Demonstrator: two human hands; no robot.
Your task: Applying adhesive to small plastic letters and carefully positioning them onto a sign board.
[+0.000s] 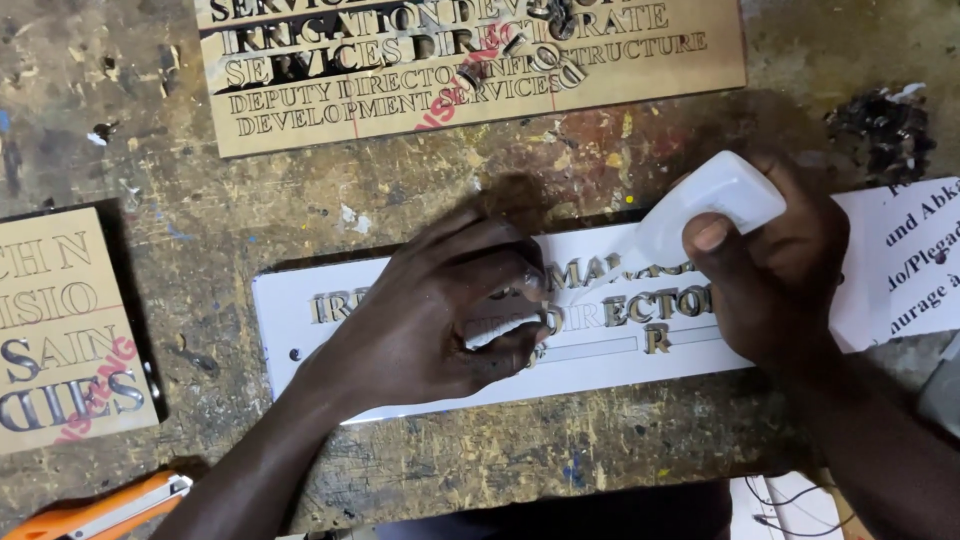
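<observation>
On paint-flecked workbench (420, 215): left hand (440, 310) pinches letter over white sign (600, 350); right hand (775, 270) grip closed round white bottle (715, 200).

Your sign plate (600, 375) lies along the workbench's (420, 200) near edge. A lettered board (470, 70) sits behind it, another board (60, 330) at the left edge, a knife (100, 515) in the near-left corner.
</observation>
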